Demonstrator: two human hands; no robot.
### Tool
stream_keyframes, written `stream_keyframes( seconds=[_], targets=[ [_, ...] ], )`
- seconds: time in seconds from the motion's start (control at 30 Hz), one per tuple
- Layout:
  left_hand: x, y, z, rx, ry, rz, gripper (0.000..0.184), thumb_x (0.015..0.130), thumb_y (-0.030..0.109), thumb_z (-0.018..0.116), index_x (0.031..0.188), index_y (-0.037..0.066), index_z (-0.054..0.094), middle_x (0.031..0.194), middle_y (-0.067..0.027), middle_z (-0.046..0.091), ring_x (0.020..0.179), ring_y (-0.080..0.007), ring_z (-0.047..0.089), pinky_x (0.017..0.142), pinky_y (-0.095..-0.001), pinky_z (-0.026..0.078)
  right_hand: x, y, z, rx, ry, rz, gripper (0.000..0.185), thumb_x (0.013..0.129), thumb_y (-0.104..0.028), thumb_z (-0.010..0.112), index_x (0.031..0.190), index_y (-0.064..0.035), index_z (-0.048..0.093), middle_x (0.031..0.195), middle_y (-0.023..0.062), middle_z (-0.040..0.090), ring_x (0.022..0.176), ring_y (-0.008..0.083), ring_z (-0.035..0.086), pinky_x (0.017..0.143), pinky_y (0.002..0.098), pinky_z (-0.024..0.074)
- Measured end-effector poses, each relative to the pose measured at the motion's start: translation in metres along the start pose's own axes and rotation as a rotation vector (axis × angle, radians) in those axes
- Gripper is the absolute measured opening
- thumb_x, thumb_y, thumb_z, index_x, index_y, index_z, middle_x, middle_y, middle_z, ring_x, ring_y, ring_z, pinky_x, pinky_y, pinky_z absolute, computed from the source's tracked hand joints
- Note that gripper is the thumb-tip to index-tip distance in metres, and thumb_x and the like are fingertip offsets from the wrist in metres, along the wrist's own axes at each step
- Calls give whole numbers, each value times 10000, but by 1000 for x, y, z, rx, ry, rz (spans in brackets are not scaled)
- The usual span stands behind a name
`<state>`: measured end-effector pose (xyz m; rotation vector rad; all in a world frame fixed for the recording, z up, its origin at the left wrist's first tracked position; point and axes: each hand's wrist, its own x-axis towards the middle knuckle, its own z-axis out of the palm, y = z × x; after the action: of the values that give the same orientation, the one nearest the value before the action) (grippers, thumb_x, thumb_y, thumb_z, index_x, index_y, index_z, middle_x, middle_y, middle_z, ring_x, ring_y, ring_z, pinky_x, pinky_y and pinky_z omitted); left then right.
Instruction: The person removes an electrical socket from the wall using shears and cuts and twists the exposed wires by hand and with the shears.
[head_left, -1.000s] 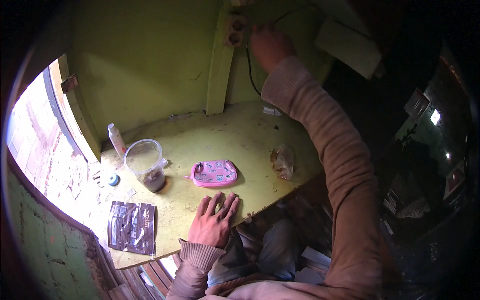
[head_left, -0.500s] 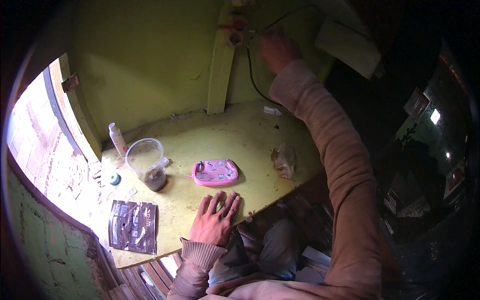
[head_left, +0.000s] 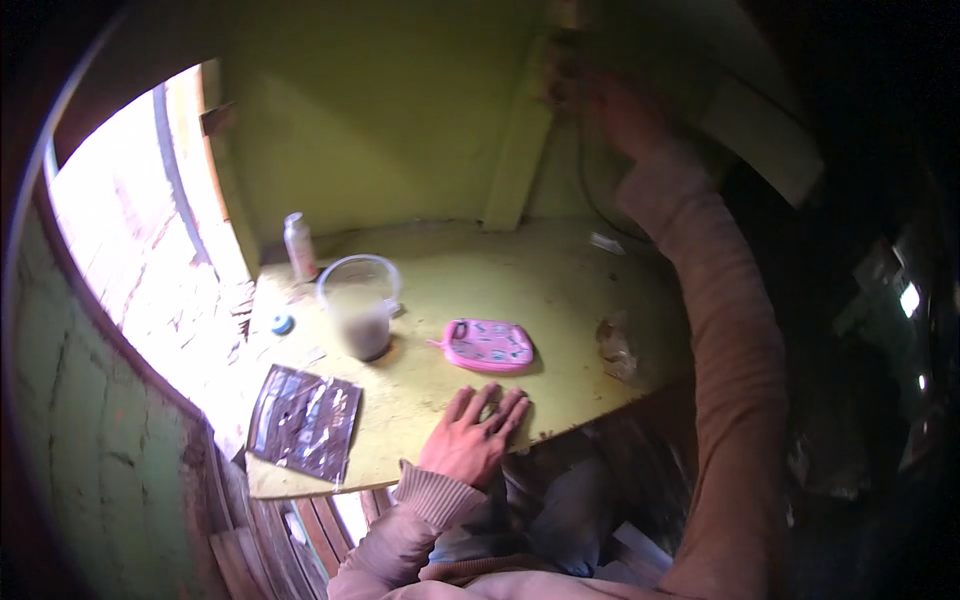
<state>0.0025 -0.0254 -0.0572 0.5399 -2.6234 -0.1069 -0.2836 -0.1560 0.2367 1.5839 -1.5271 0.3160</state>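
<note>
My left hand (head_left: 472,436) lies flat on the yellow-green table (head_left: 440,270) near its front edge, fingers spread. Just beyond the fingertips is a pink zip pouch (head_left: 488,346) with small printed pictures, apart from the hand. Stretched far up and to the right, my right hand (head_left: 628,112) is at the wall socket (head_left: 562,82) on a wooden post. Its fingers are dark and smeared by motion, so their grip cannot be made out. From beside that hand a dark cable (head_left: 584,175) hangs down toward the table.
To the left on the table are a clear plastic tub (head_left: 362,310) with dark contents, a white bottle (head_left: 299,248), a blue cap (head_left: 282,324) and a dark printed packet (head_left: 305,422). A crumpled clear bag (head_left: 617,350) lies near the right edge. A bright opening (head_left: 130,230) is at left.
The view has swung, shifting everything rightward in the picture. My right hand has come closer to the socket on the post. My left hand stays flat on the table.
</note>
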Motion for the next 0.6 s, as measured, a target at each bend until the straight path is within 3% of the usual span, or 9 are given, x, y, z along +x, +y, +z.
stream_keyframes(
  seconds=[0.07,0.13,0.27,0.37,0.43,0.53,0.6],
  targets=[
    [-1,0,-2,15,5,-17,596,886,194,443,1477,141,391,1511,-49,425,1344,-282,418,1157,-459,279,4,-9,-9,33,7,-28,300,1000,-250,445,1188,-80,605,1183,167,614,967,374,646,826,502,526],
    [-1,2,-5,28,-17,6,611,866,184,461,1471,135,397,1517,-46,415,1336,-276,424,1149,-458,290,6,-11,-18,-213,-162,161,330,1011,-229,399,1254,-117,592,1256,173,595,1028,373,631,868,489,516],
    [-1,-1,1,9,22,15,619,860,179,469,1472,134,395,1517,-45,414,1337,-282,422,1152,-457,286,-2,-13,-7,-315,-177,129,328,1007,-209,386,1249,-120,589,1273,170,583,1025,386,630,854,491,522],
    [-2,0,-1,21,-10,27,621,864,194,460,1479,146,388,1520,-44,410,1346,-285,410,1159,-461,275,-13,-2,9,108,129,179,298,986,-191,397,1192,-103,593,1235,157,586,952,399,647,791,505,539],
    [-3,0,1,7,9,7,625,868,207,450,1487,157,379,1523,-39,408,1359,-287,395,1165,-463,264,-7,21,30,-203,135,-51,291,959,-187,428,1161,-72,603,1200,172,588,943,408,647,799,515,540],
    [-1,1,-1,4,-19,-2,632,867,213,448,1492,161,371,1526,-32,404,1371,-286,381,1168,-466,261,-7,-10,-5,-48,-5,136,274,934,-168,455,1114,-57,628,1180,203,592,971,401,647,811,511,545],
    [-1,0,-2,-5,-22,-7,632,867,212,446,1493,161,370,1527,-30,404,1372,-286,381,1168,-467,262,-5,-11,-2,-59,37,106,261,928,-158,460,1081,-51,644,1147,215,602,968,396,650,803,508,548]
  ],
)
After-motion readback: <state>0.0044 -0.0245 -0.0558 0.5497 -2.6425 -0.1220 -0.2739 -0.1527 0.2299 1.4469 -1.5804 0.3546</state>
